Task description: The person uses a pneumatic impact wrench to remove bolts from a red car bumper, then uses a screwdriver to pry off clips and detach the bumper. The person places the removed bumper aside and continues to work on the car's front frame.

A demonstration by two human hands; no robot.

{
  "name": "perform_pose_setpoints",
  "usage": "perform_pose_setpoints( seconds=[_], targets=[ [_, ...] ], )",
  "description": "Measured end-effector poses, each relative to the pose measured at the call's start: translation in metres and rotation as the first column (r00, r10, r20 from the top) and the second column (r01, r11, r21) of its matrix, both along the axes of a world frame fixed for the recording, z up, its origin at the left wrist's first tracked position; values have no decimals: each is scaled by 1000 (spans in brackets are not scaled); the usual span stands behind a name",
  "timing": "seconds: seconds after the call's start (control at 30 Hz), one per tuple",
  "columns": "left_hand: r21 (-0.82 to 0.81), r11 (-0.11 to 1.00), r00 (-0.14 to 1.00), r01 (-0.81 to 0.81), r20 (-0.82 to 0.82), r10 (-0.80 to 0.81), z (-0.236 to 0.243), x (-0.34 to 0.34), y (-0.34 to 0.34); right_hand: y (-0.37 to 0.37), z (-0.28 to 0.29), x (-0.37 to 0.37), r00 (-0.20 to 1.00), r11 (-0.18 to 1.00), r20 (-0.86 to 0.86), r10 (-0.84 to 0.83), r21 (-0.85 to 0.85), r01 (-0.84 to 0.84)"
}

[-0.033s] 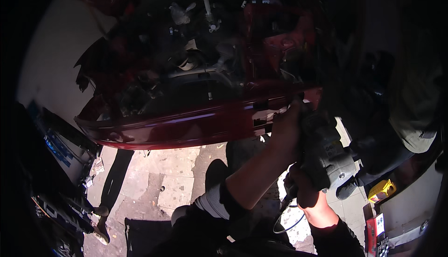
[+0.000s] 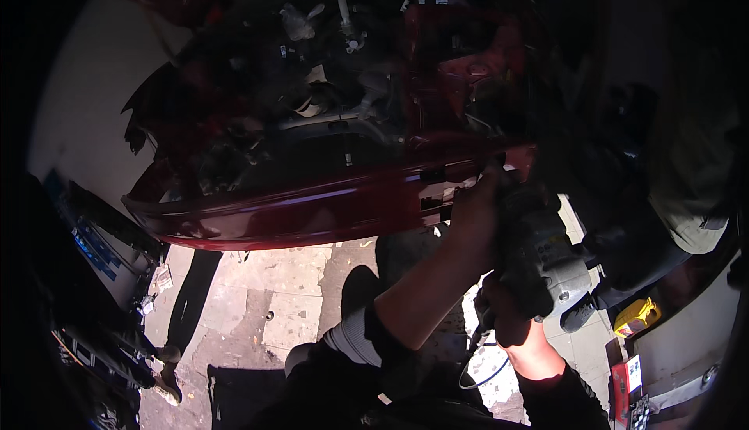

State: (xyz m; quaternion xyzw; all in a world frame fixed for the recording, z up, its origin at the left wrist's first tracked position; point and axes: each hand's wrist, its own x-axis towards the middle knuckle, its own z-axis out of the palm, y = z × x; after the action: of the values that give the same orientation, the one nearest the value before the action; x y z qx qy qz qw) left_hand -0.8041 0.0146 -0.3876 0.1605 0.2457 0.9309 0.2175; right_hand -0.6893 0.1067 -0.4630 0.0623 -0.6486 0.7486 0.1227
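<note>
A dark grey corded power tool (image 2: 544,258) is at the right front corner of a red car's bumper (image 2: 312,215). Its exact kind is hard to make out in the shadow. My right hand (image 2: 505,314) is wrapped round its lower handle, where a cable (image 2: 462,375) hangs down in a loop. My left hand (image 2: 477,204) is closed at the tool's front end, close to the bumper; its fingers are mostly hidden in the dark. Whether the tool's tip touches the bumper cannot be seen.
Behind the bumper lies the dark open engine bay (image 2: 312,110). Another person's trousered leg (image 2: 624,266) and shoe (image 2: 577,314) are at the right, near a yellow jug (image 2: 637,318). Another person's shoes (image 2: 167,389) are at the lower left on the sunlit tiled floor (image 2: 234,289).
</note>
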Motion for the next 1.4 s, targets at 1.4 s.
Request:
perform_pose_setpoints(
  seconds=[1.4],
  targets=[
    [240,-143,-63,-960,-684,-726,91,11,-42,51,-12,-5,999,869,34,27,-495,-7]
  ],
)
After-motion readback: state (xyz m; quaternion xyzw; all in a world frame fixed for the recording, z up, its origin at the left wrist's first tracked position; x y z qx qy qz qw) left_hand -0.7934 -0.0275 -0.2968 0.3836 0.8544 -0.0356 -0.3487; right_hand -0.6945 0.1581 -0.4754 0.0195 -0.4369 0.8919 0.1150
